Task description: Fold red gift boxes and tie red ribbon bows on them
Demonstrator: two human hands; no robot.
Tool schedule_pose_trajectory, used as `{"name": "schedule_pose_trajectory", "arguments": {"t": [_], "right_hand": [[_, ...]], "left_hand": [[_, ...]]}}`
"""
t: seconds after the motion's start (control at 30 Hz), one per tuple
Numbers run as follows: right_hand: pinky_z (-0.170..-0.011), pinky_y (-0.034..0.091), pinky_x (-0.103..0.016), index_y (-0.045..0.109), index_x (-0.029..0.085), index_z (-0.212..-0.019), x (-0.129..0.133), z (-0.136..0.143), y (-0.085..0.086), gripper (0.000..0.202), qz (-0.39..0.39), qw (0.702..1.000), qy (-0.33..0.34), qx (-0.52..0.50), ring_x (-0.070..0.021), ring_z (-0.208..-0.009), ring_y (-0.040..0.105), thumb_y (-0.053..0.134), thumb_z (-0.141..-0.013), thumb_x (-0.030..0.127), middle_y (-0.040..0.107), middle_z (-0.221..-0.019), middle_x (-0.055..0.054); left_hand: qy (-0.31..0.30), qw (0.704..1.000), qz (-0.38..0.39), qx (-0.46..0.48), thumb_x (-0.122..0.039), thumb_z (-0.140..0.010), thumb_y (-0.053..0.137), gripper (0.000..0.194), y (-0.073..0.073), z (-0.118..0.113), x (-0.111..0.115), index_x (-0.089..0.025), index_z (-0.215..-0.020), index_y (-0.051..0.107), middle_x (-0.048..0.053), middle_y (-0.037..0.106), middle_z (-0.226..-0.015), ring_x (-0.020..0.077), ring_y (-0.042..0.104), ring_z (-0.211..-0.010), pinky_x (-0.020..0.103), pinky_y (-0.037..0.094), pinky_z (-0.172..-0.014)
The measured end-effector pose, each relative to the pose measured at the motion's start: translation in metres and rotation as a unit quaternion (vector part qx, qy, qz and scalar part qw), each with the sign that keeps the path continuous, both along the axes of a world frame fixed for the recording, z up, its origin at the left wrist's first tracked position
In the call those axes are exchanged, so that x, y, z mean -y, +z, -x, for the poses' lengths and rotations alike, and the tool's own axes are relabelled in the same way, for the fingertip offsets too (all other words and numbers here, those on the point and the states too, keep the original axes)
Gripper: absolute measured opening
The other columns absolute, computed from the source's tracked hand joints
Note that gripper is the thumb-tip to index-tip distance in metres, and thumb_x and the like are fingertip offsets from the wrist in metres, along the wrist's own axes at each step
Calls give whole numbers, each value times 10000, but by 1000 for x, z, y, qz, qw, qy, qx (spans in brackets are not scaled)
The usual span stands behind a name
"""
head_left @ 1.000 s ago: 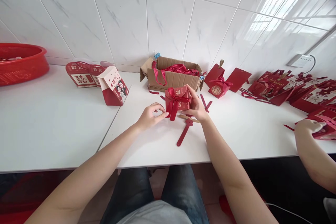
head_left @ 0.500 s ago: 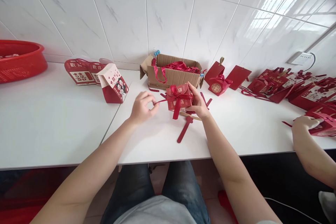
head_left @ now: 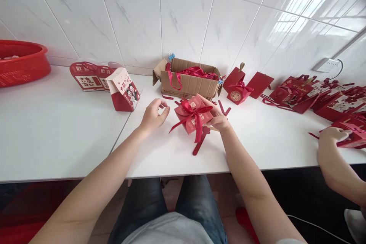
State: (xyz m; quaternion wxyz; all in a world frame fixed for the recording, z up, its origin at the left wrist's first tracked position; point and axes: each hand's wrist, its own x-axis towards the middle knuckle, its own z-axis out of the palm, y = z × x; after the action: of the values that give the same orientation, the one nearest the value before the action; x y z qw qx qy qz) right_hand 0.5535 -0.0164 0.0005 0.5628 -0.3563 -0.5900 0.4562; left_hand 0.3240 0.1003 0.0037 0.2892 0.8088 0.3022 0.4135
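My right hand (head_left: pixel 216 117) grips a small red gift box (head_left: pixel 189 125) from its right side, tilting its top toward me. Across the box runs a red ribbon (head_left: pixel 197 113) tied in a bow, its two tails hanging down over the front and left. To the left of the box, my left hand (head_left: pixel 156 113) is apart from it, with thumb and fingers separated and nothing between them. Below the box a dark red strip with a flower-shaped end (head_left: pixel 200 143) lies on the white table (head_left: pixel 166 156), and other strips lie partly hidden behind it.
Behind the gift box stands a cardboard box (head_left: pixel 188 87) of red ribbons. Finished-looking boxes (head_left: pixel 124 90) stand left, beyond them a red basket (head_left: pixel 25 65). Right are a bowed box (head_left: pixel 238 93), many red boxes (head_left: pixel 340 101) and another person's hand (head_left: pixel 333 134) on one.
My left hand has let go of the ribbon tail and its fingers have parted. The gift box has turned and tilted toward me in my right hand.
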Motion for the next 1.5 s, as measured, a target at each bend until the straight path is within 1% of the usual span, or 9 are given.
{"name": "schedule_pose_trajectory", "arguments": {"t": [0.13, 0.27, 0.4, 0.53, 0.67, 0.77, 0.9, 1.33, 1.5], "right_hand": [[-821, 526, -403, 335, 268, -1440, -4, 11, -6, 971, 33, 998, 51, -34, -313, -1132, 575, 649, -521, 300, 504, -1400, -65], [-855, 531, -393, 334, 280, -1435, -11, 25, -14, 946, 82, 994, 59, -44, -292, -1167, 560, 589, -527, 206, 489, -1420, -41], [-937, 511, -392, 367, 309, -1411, -13, 24, -16, 892, 88, 995, 35, -17, -269, -1267, 490, 531, -551, 142, 425, -1475, -9], [-1060, 424, -437, 378, 323, -1400, -10, 19, -8, 775, -15, 999, -30, 6, -256, -1388, 341, 547, -650, 228, 365, -1511, 6], [-1041, 430, -443, 489, 312, -1312, -4, 22, 1, 515, -87, 983, -129, 102, -247, -1252, 493, 591, -807, 324, 491, -1405, -43], [-938, 487, -414, 609, 296, -1179, 0, 28, 4, 337, -136, 954, -171, 203, -225, -1063, 591, 607, -844, 330, 631, -1177, -56], [-804, 528, -395, 632, 294, -1187, 2, 30, 6, 336, -172, 930, -158, 285, -203, -878, 616, 598, -852, 284, 664, -1001, -56], [-906, 518, -406, 652, 293, -1177, 7, 40, 12, 353, -243, 915, -89, 310, -217, -1040, 604, 528, -871, 169, 650, -1107, -66], [-815, 533, -374, 689, 276, -1117, 6, 39, 10, 356, -267, 904, -85, 323, -187, -944, 601, 485, -865, 127, 629, -1038, -67]], "left_hand": [[-155, 967, 161, 124, -330, -791, 513, 241, 11, 1, 8, -207, -981, 595, 63, 637, -1059, 246, 567, -1073, 347, 458, -865], [-261, 915, 274, 142, -298, -731, 478, 316, 11, 0, 9, -188, -977, 643, 71, 673, -1047, 256, 611, -993, 364, 478, -834], [-227, 928, 285, 78, -245, -688, 578, 269, 7, -2, 8, -188, -942, 645, 43, 694, -973, 223, 625, -906, 350, 486, -815], [-205, 935, 278, 81, -301, -719, 630, 248, 3, -6, 8, -189, -939, 641, 48, 697, -982, 226, 631, -940, 371, 493, -857], [-172, 942, 274, 93, -343, -734, 641, 232, 2, -8, 11, -179, -899, 646, 54, 688, -961, 219, 632, -920, 362, 501, -837], [-131, 951, 262, 97, -341, -736, 627, 206, 2, -10, 14, -183, -867, 638, 43, 678, -923, 198, 629, -852, 332, 504, -772], [-126, 962, 225, 88, -343, -735, 648, 205, 3, -11, 17, -177, -854, 632, 46, 675, -882, 193, 632, -818, 326, 505, -753], [-115, 976, 183, 31, -288, -725, 611, 183, 8, -8, 23, -163, -827, 697, 54, 707, -845, 182, 636, -729, 286, 505, -650], [-95, 975, 198, 45, -304, -704, 632, 175, 8, -7, 20, -150, -767, 690, 56, 702, -773, 180, 636, -695, 281, 512, -636]]}}
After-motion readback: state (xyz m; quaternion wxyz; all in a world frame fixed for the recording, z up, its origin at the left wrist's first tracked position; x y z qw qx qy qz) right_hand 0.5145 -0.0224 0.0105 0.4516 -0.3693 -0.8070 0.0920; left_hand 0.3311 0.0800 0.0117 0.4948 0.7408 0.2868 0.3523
